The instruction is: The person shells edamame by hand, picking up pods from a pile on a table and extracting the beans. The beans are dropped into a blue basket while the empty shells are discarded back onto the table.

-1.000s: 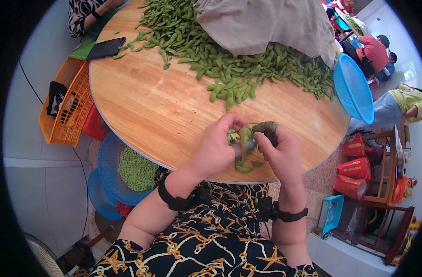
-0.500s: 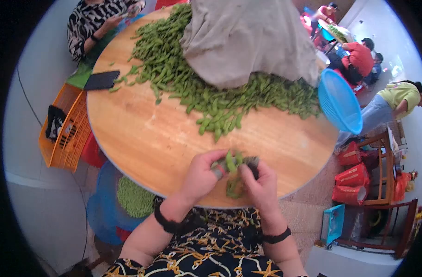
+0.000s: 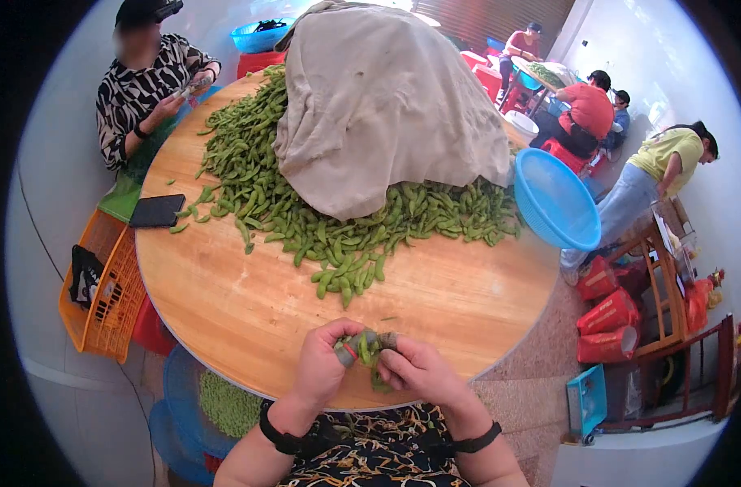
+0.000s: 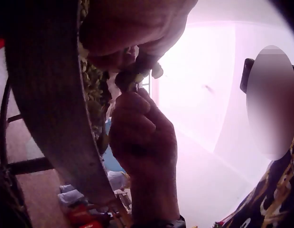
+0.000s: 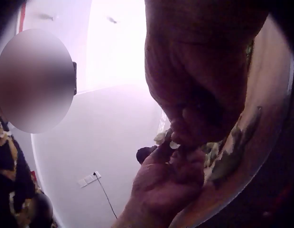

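Note:
Close to the near edge of the round wooden table, both hands meet over a green edamame pod. My left hand holds the pod between thumb and fingers; a grey cover with a red band wraps its thumb. From the other side, my right hand pinches at the pod with curled fingers, a dark cover on one fingertip. More green pod pieces lie just below the hands. In both wrist views the fingertips meet around a small pale-green bit, and everything there is dark.
A large heap of edamame pods lies under a grey cloth. A blue basket leans at the table's right edge, a phone lies at the left. Shelled beans fill a blue basin below. Another person sits at back left.
The head view has tilted up, so table and hands appear lower and the seated person comes into view. Both hands stay together at the pod, their fingers shifting slightly.

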`<state>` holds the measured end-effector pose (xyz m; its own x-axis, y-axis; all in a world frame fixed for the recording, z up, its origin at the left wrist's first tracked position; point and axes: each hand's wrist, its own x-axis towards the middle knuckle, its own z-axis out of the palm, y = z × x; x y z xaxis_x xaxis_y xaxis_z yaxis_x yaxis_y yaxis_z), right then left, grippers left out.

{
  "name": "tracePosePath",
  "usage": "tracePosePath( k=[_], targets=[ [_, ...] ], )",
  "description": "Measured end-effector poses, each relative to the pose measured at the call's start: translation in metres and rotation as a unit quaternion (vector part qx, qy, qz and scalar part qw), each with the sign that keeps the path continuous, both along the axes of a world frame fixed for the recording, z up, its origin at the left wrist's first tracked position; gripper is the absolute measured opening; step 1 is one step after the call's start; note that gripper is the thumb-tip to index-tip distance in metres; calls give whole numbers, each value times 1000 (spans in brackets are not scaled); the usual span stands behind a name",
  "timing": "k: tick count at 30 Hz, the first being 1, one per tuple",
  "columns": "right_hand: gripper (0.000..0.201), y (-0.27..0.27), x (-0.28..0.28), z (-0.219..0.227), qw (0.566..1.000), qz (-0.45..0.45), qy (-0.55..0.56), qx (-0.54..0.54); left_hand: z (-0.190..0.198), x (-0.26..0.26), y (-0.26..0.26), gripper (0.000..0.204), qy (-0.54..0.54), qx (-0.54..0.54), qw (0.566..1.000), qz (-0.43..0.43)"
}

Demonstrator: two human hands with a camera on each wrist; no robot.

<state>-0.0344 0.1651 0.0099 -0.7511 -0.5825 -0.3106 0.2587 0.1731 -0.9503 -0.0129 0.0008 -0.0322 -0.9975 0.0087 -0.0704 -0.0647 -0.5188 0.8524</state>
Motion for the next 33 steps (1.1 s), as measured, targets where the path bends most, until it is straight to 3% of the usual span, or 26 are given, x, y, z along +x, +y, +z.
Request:
tracePosePath(
  k=[1,3,7,9,10,13,14,15,16,17,18,19,20,23,24,25,27,32,33],
  targets=[
    [20,1,0,1,1000,-2,3,-1,0,0,-1,20,3,-1,1000,-2],
    [20,3,-1,6,999,16,-27,-34,2,0,-3,20,-25,101,993,-48],
    [20,7,0,-5,997,33,-24,-58,1,0,-9,12,6,109,990,-89],
    [23,10,1,-3,986,90,-70,-124,2,-1,-14,16,54,188,961,-193],
    [23,10,3,-3,986,89,-69,-122,2,0,-15,16,55,190,961,-194],
    [23,6,6,-2,955,73,-200,-204,6,-1,-16,22,83,189,951,-231],
    [23,4,7,2,956,71,-200,-204,6,1,-13,20,25,182,962,-201],
    [21,1,6,6,991,24,-72,-111,7,1,-10,19,-32,174,969,-171],
    [19,-2,6,9,998,-24,57,-16,9,1,-6,19,-32,175,969,-172],
    [19,-4,6,6,998,-24,57,-16,12,1,0,20,-10,46,992,-117],
    [18,-5,7,1,970,-36,222,87,14,1,3,21,12,-84,995,-60],
    [17,-6,7,-2,905,-48,379,188,11,0,1,21,14,-85,994,-62],
    [17,-6,7,-1,903,-51,382,189,5,-1,-1,22,8,-80,995,-62],
    [17,-6,7,0,933,-72,315,158,3,-2,0,22,-11,-40,997,-61],
    [17,-5,6,-2,978,-91,172,79,4,-1,0,22,-24,-7,998,-54],
    [16,-5,4,-4,994,-108,23,-2,6,-1,1,22,-25,-7,998,-54],
    [16,-6,6,-9,993,-114,34,-8,10,0,3,19,-27,-1,1000,-12],
    [14,-4,6,-12,994,-93,59,7,9,2,-2,16,-34,13,998,-46],
    [15,-4,5,-13,994,-105,20,-22,10,2,-2,15,-33,19,998,-52]
  ],
)
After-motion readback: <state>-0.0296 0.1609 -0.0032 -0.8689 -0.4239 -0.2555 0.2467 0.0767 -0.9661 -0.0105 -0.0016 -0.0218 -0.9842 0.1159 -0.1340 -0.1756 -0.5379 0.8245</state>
